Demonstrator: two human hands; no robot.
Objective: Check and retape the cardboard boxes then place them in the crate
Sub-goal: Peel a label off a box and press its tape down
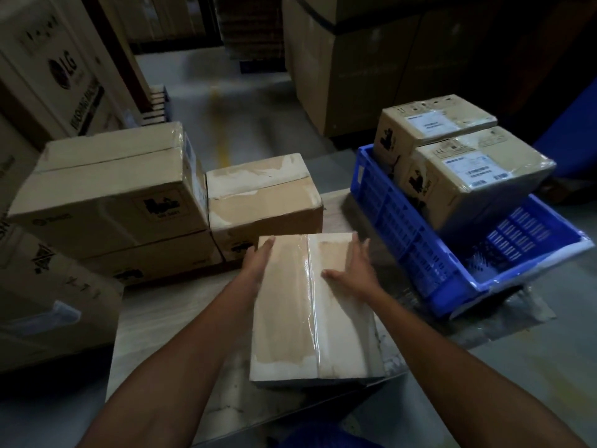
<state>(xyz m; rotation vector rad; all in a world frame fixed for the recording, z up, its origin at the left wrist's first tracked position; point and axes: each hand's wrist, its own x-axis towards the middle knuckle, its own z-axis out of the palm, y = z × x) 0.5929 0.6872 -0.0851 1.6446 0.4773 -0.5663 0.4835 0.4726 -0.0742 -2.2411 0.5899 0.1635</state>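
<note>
A long cardboard box [290,318] with shiny clear tape down its middle seam lies in front of me on a low wooden board [155,324]. My left hand [256,261] lies flat along the box's far left edge, fingers straight. My right hand [350,268] presses on the box's far right part, fingers spread over its top and right edge. A blue plastic crate [416,240] stands to the right. Inside it sit two taped cardboard boxes with white labels, a nearer one [475,176] and a farther one [433,124].
Behind the held box stands a patchily taped box [261,195]. To the left is a stack of larger cartons [109,189], with more cartons [55,295] beside it. Tall cartons [48,66] and pallets line a grey floor aisle [245,118].
</note>
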